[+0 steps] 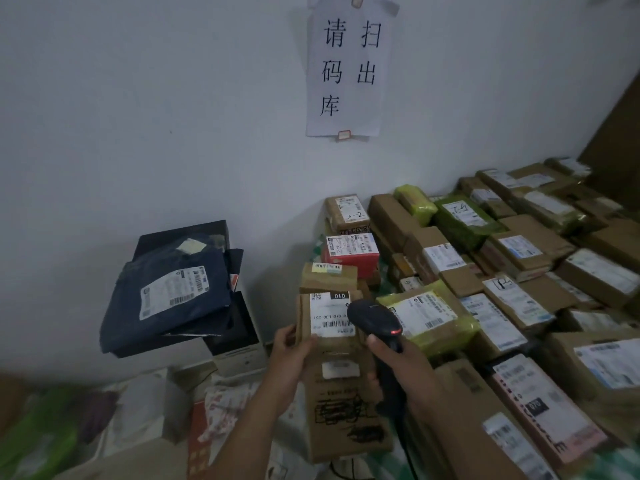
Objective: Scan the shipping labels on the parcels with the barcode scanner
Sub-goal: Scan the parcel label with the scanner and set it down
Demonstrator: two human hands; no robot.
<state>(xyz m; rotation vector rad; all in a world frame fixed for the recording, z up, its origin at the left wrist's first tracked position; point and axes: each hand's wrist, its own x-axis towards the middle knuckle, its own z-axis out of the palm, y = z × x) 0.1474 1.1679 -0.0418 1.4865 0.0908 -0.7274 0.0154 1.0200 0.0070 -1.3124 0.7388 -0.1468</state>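
Observation:
My left hand (290,355) grips the left edge of a tall brown cardboard parcel (341,393), held upright in front of me. A white shipping label (333,316) with a barcode sits on its upper face. My right hand (401,365) holds a black barcode scanner (375,320) by its handle. The scanner's head lies just right of the label, a red light glowing on it. Its cable hangs down below my hand.
Several labelled parcels, brown boxes and green-wrapped packs (429,317), cover the surface to the right. A red box (349,252) and small cartons stand behind the held parcel. Dark blue mailer bags (166,296) lie stacked on a printer (239,355) at left. A paper sign (348,64) hangs on the wall.

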